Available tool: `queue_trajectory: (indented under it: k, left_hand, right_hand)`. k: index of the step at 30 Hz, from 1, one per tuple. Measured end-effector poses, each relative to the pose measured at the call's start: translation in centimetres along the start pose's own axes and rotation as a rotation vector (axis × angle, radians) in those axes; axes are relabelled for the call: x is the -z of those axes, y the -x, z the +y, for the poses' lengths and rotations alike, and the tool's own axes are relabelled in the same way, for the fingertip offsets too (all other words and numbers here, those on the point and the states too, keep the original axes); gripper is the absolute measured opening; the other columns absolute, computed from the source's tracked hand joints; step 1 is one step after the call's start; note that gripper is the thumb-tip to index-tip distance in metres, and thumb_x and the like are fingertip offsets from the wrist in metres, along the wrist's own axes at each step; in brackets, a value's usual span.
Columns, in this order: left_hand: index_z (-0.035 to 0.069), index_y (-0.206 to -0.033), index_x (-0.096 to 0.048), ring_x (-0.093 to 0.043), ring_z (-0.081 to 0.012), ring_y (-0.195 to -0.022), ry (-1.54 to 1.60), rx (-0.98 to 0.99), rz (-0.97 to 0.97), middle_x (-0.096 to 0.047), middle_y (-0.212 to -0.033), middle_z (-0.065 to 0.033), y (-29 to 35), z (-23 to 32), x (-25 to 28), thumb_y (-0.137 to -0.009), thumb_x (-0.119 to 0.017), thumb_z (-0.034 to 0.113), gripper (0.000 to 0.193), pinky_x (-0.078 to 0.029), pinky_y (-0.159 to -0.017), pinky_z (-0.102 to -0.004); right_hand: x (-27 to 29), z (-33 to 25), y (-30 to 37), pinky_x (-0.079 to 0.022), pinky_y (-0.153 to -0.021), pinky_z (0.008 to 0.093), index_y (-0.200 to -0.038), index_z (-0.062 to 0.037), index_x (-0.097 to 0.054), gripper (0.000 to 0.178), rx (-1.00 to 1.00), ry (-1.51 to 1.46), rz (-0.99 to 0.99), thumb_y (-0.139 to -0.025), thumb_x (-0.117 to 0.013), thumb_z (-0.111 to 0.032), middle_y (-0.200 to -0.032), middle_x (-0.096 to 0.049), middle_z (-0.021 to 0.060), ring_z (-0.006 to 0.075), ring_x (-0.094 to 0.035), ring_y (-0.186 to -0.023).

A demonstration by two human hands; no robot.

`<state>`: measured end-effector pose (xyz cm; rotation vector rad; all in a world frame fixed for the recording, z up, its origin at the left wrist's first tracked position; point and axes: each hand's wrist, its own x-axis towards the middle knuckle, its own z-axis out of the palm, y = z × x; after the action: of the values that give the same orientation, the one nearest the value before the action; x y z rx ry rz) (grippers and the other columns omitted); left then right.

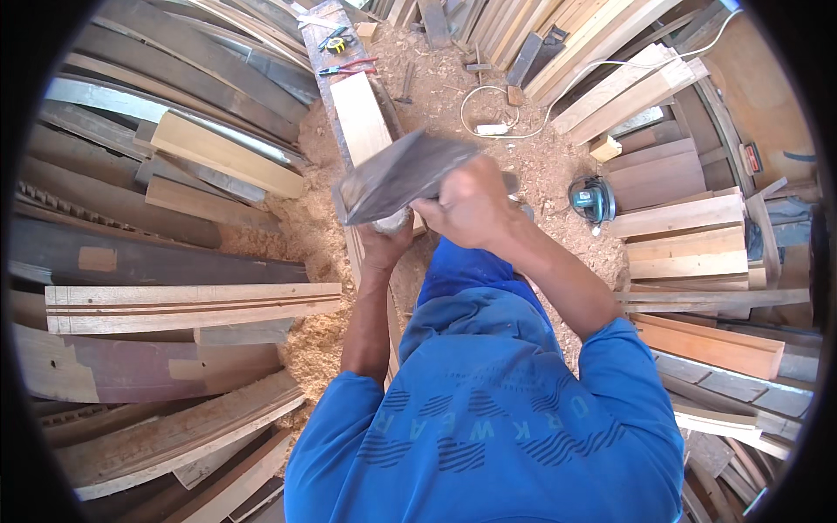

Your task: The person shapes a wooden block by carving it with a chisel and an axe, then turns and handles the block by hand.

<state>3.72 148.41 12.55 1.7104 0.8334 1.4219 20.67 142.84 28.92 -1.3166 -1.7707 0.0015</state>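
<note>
In front of my body a dark, flat-sided, wedge-shaped piece point(397, 177) is held up at a tilt, and its exact kind does not show. My right hand point(473, 205) is closed round its right end. My left hand point(386, 247) comes up from below under its near edge, fingers curled against a pale rounded thing point(394, 221); the dark piece hides part of this hand. Just beyond lies a pale squared timber point(361, 115) along a narrow bench point(316, 30), its near end covered by the dark piece.
Red-handled pliers point(347, 67) and a yellow tape measure point(336, 44) lie on the bench's far part. A white power strip point(492, 130) with its cord and a teal power tool point(593, 202) sit on the shavings-covered floor. Stacked boards point(192, 305) line both sides.
</note>
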Motion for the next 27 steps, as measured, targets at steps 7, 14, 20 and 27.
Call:
queue_trajectory:
  k: [7, 14, 20, 27]
  left_hand:
    - [0.002, -0.104, -0.067, -0.069, -0.0227, -0.085, 0.016, 0.076, -0.028, -0.071, -0.091, -0.0121, 1.0, -0.9, 0.3, -0.085, -0.074, 0.008, 0.021, -0.054, -0.076, -0.0346]
    - [0.004, -0.092, -0.064, -0.060, -0.0144, -0.069, 0.056, 0.142, 0.096, -0.062, -0.075, -0.0074, -3.1, 5.2, 1.0, -0.084, -0.079, 0.007, 0.016, -0.049, -0.065, -0.0296]
    - [0.017, -0.093, -0.073, -0.058, -0.0285, -0.104, -0.086, -0.512, -0.227, -0.063, -0.109, -0.0075, -4.3, 11.9, -5.4, -0.066, -0.089, 0.019, 0.032, -0.045, -0.090, -0.0421]
    - [0.017, -0.092, -0.072, -0.058, -0.0323, -0.107, 0.056, -0.433, -0.355, -0.062, -0.117, -0.0105, -1.1, 10.8, -7.4, -0.064, -0.085, 0.018, 0.031, -0.043, -0.094, -0.0471]
  right_hand:
    - [0.5, 0.1, -0.6, -0.054, -0.068, 0.0488, -0.096, -0.0045, -0.065, 0.028, -0.244, 0.222, -0.453, -0.074, -0.077, -0.017, -0.083, -0.069, 0.0187, 0.0382, -0.069, -0.081]
    - [1.4, -0.2, 0.6, -0.057, -0.073, 0.0383, -0.105, 0.0003, -0.065, 0.020, -0.673, -0.555, -0.152, -0.088, -0.068, -0.011, -0.082, -0.070, 0.0113, 0.0254, -0.071, -0.079]
    - [-1.7, 5.3, 9.9, -0.056, -0.070, 0.0270, -0.108, -0.0012, -0.064, 0.027, -0.974, -1.036, -0.030, -0.091, -0.070, -0.021, -0.098, -0.067, 0.0073, 0.0145, -0.067, -0.085]
    - [0.0, 5.2, 11.0, -0.055, -0.067, 0.0257, -0.106, -0.0008, -0.064, 0.028, -1.086, -0.991, 0.065, -0.094, -0.071, -0.025, -0.092, -0.067, 0.0053, 0.0131, -0.066, -0.080]
